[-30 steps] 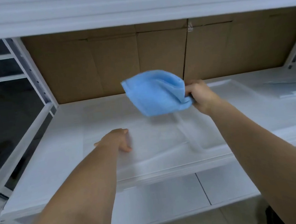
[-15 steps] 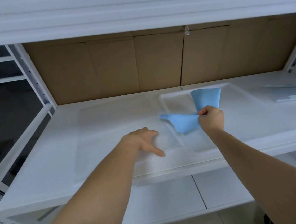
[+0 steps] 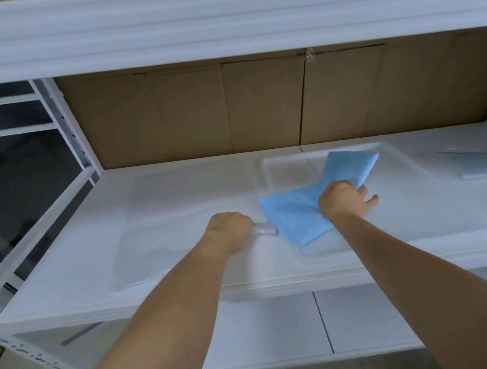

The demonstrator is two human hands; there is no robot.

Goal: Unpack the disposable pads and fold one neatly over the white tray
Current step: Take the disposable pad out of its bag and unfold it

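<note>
A blue disposable pad lies partly unfolded in the white tray on the shelf. Its near part spreads flat toward the tray's left rim, and its far part angles up toward the tray's back. My right hand presses on the pad's middle with the fingers spread to the right. My left hand is curled just left of the tray and grips a bunched edge of the clear plastic wrapper, close to the pad's near corner.
The flat clear wrapper covers the left half of the white shelf. Brown cardboard lines the back. More clear packaging lies at the far right. An upper shelf overhangs, and a metal upright stands at the left.
My right hand has lowered the pad from the air into the tray and now presses it there. My left hand went from lying flat on the wrapper to a curled grip near the tray.
</note>
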